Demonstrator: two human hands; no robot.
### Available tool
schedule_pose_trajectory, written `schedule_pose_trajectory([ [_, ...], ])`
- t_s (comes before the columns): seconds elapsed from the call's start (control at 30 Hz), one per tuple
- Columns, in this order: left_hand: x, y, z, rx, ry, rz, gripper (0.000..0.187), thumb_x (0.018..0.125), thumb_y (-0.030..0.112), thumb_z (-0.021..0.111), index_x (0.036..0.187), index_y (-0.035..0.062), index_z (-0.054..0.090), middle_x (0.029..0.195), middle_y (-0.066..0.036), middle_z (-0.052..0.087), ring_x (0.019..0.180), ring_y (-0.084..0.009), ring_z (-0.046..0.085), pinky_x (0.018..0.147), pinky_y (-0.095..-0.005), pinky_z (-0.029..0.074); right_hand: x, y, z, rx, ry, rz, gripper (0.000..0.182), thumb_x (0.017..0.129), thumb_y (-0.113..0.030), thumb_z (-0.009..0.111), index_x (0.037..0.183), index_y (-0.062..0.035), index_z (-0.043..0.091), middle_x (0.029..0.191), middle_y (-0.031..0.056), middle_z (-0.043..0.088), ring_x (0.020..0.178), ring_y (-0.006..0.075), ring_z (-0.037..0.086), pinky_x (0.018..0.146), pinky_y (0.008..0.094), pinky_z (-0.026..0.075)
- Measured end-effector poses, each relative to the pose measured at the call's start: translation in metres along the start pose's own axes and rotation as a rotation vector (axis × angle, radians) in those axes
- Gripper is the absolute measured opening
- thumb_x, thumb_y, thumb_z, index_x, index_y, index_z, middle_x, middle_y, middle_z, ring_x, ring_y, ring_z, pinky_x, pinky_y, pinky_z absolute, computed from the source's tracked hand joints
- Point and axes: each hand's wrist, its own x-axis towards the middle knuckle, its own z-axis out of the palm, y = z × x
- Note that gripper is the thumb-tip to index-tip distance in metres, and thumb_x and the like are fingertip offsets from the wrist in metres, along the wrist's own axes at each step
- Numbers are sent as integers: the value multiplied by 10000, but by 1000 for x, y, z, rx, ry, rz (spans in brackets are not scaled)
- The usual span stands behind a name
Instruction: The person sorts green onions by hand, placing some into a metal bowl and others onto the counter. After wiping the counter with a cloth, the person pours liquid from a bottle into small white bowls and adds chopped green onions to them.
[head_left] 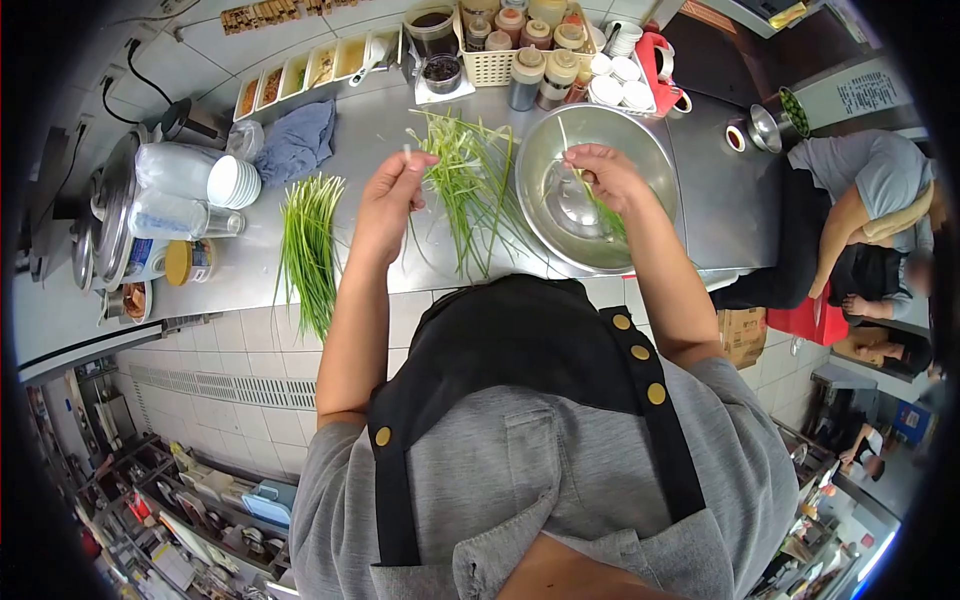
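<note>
A steel counter (720,190) is set against a white tiled wall (230,390). Crowded shelving (160,510) is seen at the near left.

Bowl (640,150): near rim hidden behind right hand (605,175). Bottle (524,78) labels: too small to read.

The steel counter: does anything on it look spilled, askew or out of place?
Nothing looks spilled or damaged. The only untidy part is the loose chives in the middle of the counter, which fan out in all directions, while the bundle of chives to their left lies straight. A crumpled blue cloth lies behind it.
</note>
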Motion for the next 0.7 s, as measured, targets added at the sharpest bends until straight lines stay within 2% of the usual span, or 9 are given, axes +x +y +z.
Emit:
schedule_pose_trajectory([
  [0.07,-1,13,17,107,-6,54,211,941,256,562,1031,91,658,795,42,541,693,-53,439,666,-220,389,-22,-24,15,300,-246,86,162,846,-147,684,977,-59,645,865,-21,653,573,-7,397,420,153,257],
  [0.13,2,13,33,214,-10,107,219,925,250,589,1058,94,664,773,52,545,660,-29,421,624,-194,374,-34,-33,29,342,-316,71,173,862,-160,674,995,-57,637,872,-19,646,579,-10,395,419,139,240],
  [0.2,10,6,44,284,-62,392,239,862,218,677,1058,81,678,811,51,604,621,-8,393,568,-189,347,-43,-38,43,385,-386,55,185,877,-174,664,1014,-56,629,880,-17,639,585,-13,394,418,125,224],
  [0.23,6,8,50,286,-57,394,239,862,218,677,1058,81,678,811,51,604,621,-8,393,568,-189,347,-47,-39,50,422,-403,51,194,868,-175,675,1017,-56,634,888,-3,651,565,-11,393,413,128,233],
  [0.3,-7,27,62,402,-82,237,246,823,160,718,1047,63,680,842,31,645,617,-23,457,564,-200,387,-56,-43,61,461,-405,52,200,857,-163,688,1021,-61,639,895,8,663,545,-6,393,407,133,238],
  [0.43,-2,16,62,512,-58,277,221,814,147,726,1013,56,691,824,15,652,627,-36,495,570,-211,412,-65,-40,72,456,-379,25,190,852,-130,687,1025,-66,638,901,5,665,568,-10,428,421,137,250],
  [0.5,1,8,58,417,-27,331,189,822,152,720,976,46,693,785,13,639,616,-42,481,555,-215,406,-70,-40,73,359,-360,-77,207,845,-96,684,1043,-69,629,905,4,665,615,-16,488,437,143,256],
  [0.6,2,3,51,443,-12,389,150,842,152,698,936,36,679,750,17,609,588,-40,436,531,-220,383,-73,-39,80,379,-278,-111,227,839,-73,679,1057,-67,619,907,2,662,657,-23,526,448,143,253],
  [0.7,-1,6,50,502,61,348,119,872,137,656,919,28,654,750,9,593,588,-52,449,544,-229,393,-73,-35,81,373,-292,-112,246,834,-41,669,1072,-65,608,927,7,661,703,-7,569,446,137,250],
])
